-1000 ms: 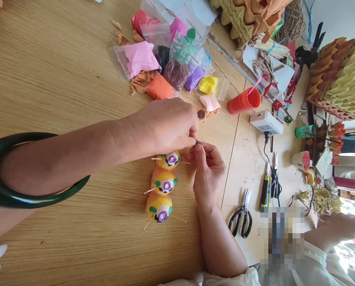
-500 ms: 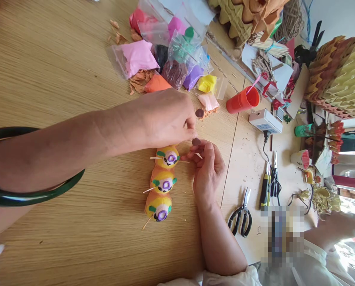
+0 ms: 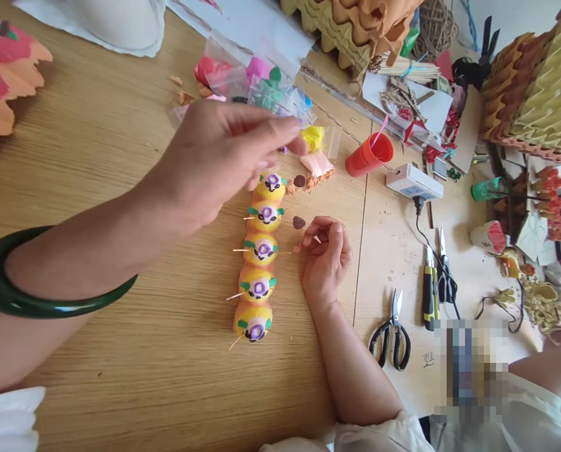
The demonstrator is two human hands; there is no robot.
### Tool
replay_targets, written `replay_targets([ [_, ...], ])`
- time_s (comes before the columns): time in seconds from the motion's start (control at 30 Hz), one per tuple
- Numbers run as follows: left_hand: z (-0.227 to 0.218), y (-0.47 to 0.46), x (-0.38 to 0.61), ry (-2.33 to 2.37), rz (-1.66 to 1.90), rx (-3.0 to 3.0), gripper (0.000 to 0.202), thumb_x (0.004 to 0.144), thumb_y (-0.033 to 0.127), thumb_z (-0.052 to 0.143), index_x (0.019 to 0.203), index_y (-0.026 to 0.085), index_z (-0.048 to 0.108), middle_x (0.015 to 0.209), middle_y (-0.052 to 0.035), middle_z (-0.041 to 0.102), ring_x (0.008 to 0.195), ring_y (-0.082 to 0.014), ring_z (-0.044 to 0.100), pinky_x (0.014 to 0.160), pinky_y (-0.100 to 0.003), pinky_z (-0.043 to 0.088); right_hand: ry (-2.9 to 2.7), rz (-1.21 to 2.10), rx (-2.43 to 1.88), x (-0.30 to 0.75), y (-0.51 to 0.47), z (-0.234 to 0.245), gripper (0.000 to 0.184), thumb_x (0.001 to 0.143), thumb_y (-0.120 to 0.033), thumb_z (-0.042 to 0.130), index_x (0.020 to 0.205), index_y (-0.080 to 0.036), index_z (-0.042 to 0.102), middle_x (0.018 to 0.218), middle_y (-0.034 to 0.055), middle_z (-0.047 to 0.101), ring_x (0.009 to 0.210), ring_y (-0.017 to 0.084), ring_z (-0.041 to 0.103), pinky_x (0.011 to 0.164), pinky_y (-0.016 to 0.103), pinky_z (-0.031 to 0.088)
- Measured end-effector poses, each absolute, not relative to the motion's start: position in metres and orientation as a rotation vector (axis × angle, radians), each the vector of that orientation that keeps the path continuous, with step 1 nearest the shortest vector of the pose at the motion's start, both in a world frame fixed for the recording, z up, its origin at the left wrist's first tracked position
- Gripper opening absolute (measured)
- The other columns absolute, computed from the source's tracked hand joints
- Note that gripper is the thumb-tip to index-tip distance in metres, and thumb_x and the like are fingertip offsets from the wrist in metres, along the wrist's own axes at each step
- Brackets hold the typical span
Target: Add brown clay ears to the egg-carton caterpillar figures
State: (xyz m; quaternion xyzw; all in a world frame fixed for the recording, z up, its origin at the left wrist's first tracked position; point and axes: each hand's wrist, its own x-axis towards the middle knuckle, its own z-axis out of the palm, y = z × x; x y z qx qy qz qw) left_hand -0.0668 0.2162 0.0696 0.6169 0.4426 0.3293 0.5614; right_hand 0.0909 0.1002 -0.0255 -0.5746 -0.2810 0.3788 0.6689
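A strip of orange egg carton [image 3: 248, 263] lies on the wooden table. Its domes are yellow clay faces [image 3: 261, 251] with purple rings, black marks and green pieces, and thin sticks jut from several sides. My left hand [image 3: 233, 150], with a dark green bangle [image 3: 68, 307] on its forearm, is raised over the strip's upper end. Its fingers are stretched and somewhat blurred, with nothing visible in them. My right hand [image 3: 327, 257] rests right of the strip, fingers curled and thumb against them; anything inside is hidden. Two brown clay discs [image 3: 299, 223] lie near its fingertips.
Bags of coloured clay [image 3: 271, 88], a yellow bag [image 3: 313, 137] and an orange-red cup [image 3: 369, 154] stand at the top. Black-handled shears [image 3: 391, 333], a utility knife [image 3: 430, 295] and a power strip [image 3: 415, 182] lie right. Another person's shirt [image 3: 529, 414] shows lower right.
My left hand has lifted away from the right hand and discs, its fingers stretching out. More faces at the strip's upper end are uncovered. My right hand stays put; the view has shifted.
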Motion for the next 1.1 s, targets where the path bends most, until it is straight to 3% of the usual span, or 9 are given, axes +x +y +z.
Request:
replay_targets([
  [0.13, 0.07, 0.203, -0.082, 1.088, 0.605, 1.293, 0.043, 0.103, 0.037, 0.044, 0.14, 0.022, 0.063, 0.138, -0.0101, 0.068, 0.118, -0.0229, 0.062, 0.082, -0.035, 0.052, -0.6, 0.889, -1.196, 0.09, 0.1, -0.024, 0.03, 0.097, -0.05, 0.064, 0.088, -0.023, 0.074, 0.074, -0.0016, 0.06, 0.058, 0.009, 0.052, 0.046, 0.021, 0.05],
  [0.2, 0.071, 0.186, -0.091, 1.096, 0.555, 1.419, 0.051, 0.104, 0.047, 0.039, 0.147, 0.028, 0.059, 0.148, -0.0069, 0.066, 0.136, -0.028, 0.058, 0.09, -0.039, 0.058, -0.597, 0.88, -1.189, 0.09, 0.1, -0.025, 0.029, 0.098, -0.049, 0.064, 0.088, -0.023, 0.074, 0.075, -0.0016, 0.06, 0.058, 0.009, 0.052, 0.046, 0.021, 0.05],
  [0.3, 0.068, 0.156, -0.104, 1.119, 0.62, 1.335, 0.044, 0.102, 0.047, 0.05, 0.141, 0.036, 0.067, 0.147, 0.0019, 0.069, 0.142, -0.0298, 0.058, 0.1, -0.043, 0.062, -0.613, 0.862, -1.211, 0.09, 0.099, -0.027, 0.03, 0.1, -0.049, 0.061, 0.089, -0.024, 0.073, 0.076, -0.0017, 0.06, 0.058, 0.009, 0.052, 0.047, 0.021, 0.05],
  [0.4, 0.061, 0.135, -0.109, 1.1, 0.702, 0.996, 0.027, 0.094, 0.031, 0.07, 0.118, 0.036, 0.08, 0.127, 0.0035, 0.079, 0.129, -0.0257, 0.069, 0.104, -0.039, 0.063, -0.704, 0.773, -1.269, 0.091, 0.094, -0.028, 0.03, 0.103, -0.047, 0.056, 0.092, -0.023, 0.072, 0.079, -0.0013, 0.061, 0.058, 0.008, 0.052, 0.05, 0.022, 0.049],
  [0.5, 0.054, 0.125, -0.107, 1.037, 0.809, 0.701, 0.021, 0.086, 0.026, 0.083, 0.106, 0.029, 0.085, 0.102, -0.0014, 0.085, 0.088, -0.0148, 0.08, 0.084, -0.025, 0.067, -0.965, 0.502, -1.296, 0.089, 0.085, -0.022, 0.026, 0.107, -0.036, 0.051, 0.099, -0.023, 0.071, 0.086, 0.001, 0.065, 0.066, 0.01, 0.057, 0.057, 0.025, 0.051],
  [0.6, 0.05, 0.12, -0.102, 0.941, 0.763, 0.698, 0.02, 0.082, 0.031, 0.089, 0.1, 0.022, 0.086, 0.091, -0.0044, 0.083, 0.061, -0.0097, 0.072, 0.058, -0.017, 0.062, -1.296, 0.275, -1.215, 0.082, 0.075, -0.006, 0.019, 0.103, -0.02, 0.054, 0.115, -0.024, 0.069, 0.098, 0.0045, 0.07, 0.084, 0.016, 0.066, 0.067, 0.031, 0.057],
  [0.7, 0.048, 0.115, -0.1, 0.877, 0.738, 0.784, 0.021, 0.085, 0.039, 0.087, 0.088, 0.019, 0.085, 0.073, -0.0016, 0.077, 0.045, -0.005, 0.059, 0.043, -0.015, 0.051, -1.654, 0.147, -1.126, 0.073, 0.068, 0.01, 0.03, 0.096, -0.016, 0.064, 0.126, -0.02, 0.066, 0.107, 0.0094, 0.071, 0.092, 0.02, 0.069, 0.07, 0.036, 0.061],
  [0.9, 0.046, 0.112, -0.099, 0.942, 0.766, 0.792, 0.046, 0.077, 0.05, 0.091, 0.061, 0.014, 0.069, 0.051, 0.0028, 0.057, 0.038, -0.0011, 0.04, 0.036, -0.012, 0.03, -1.7, 0.313, -1.1, 0.064, 0.066, 0.022, 0.026, 0.096, -0.022, 0.073, 0.122, -0.019, 0.066, 0.106, 0.0083, 0.074, 0.094, 0.019, 0.072, 0.073, 0.034, 0.063],
  [1.1, 0.046, 0.111, -0.099, 0.952, 0.723, 0.891, 0.052, 0.085, 0.061, 0.081, 0.064, 0.015, 0.071, 0.053, 0.0003, 0.057, 0.04, -0.0031, 0.041, 0.038, -0.015, 0.029, -1.666, 0.349, -1.126, 0.066, 0.066, 0.023, 0.024, 0.092, -0.015, 0.077, 0.112, -0.022, 0.067, 0.099, 0.004, 0.073, 0.085, 0.016, 0.07, 0.069, 0.032, 0.062],
])
